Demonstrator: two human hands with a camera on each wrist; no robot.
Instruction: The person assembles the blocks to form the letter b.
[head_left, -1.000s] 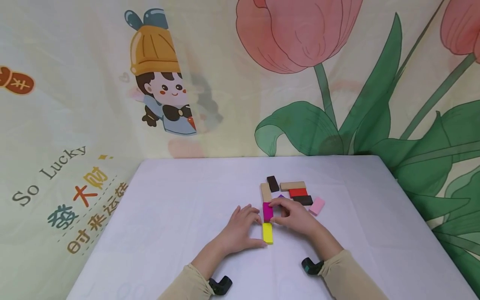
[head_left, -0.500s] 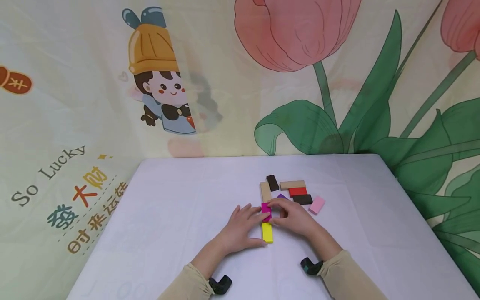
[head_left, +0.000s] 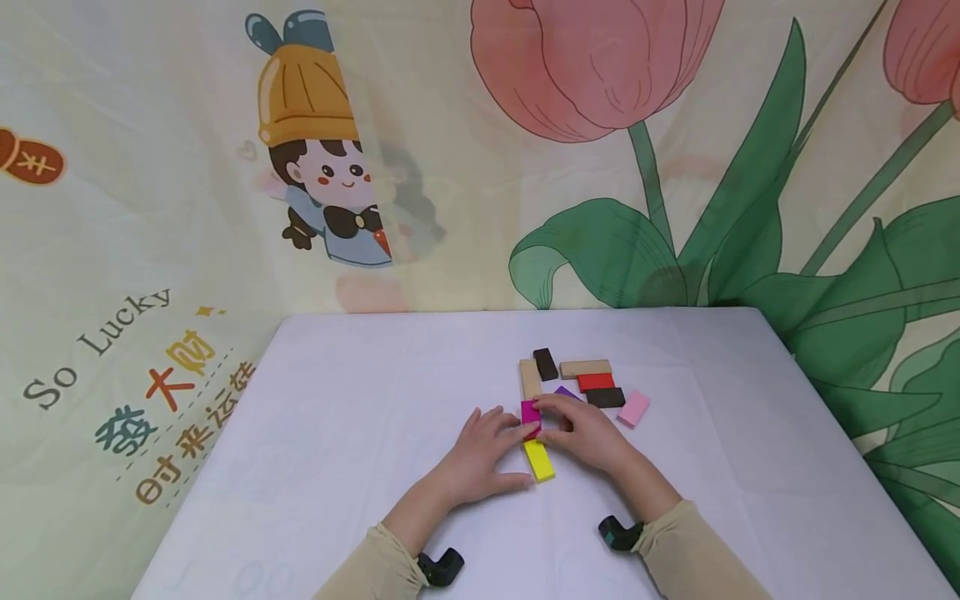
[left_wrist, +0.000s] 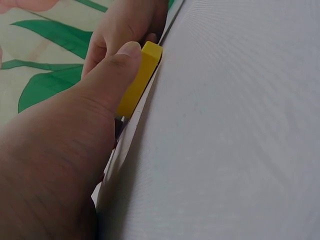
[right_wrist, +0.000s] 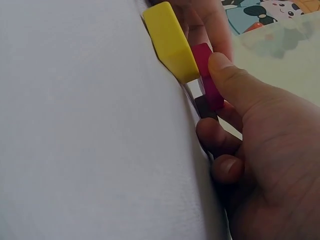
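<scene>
Both hands work one spot on the bench. The right hand pinches the magenta block between thumb and forefinger, other fingers curled below it; the right wrist view shows the thumb on the block's side. The left hand lies fairly flat, fingers loosely spread, thumb pressing the side of the yellow block; the left wrist view confirms the contact.

The yellow block sits between the two hands, skewed, its far end just beside the magenta one. The tan block lies beyond the magenta, in line with it. Beyond the right hand's fingertips: purple piece, red block, two dark blocks, a second tan block, pink block.

Judgement: the step looks like squaring up the column. Best done by keeping the magenta pinned while the left thumb nudges the yellow's near end round until the long edges align, pushing low and slow so neither block tips or bumps the tan one.
</scene>
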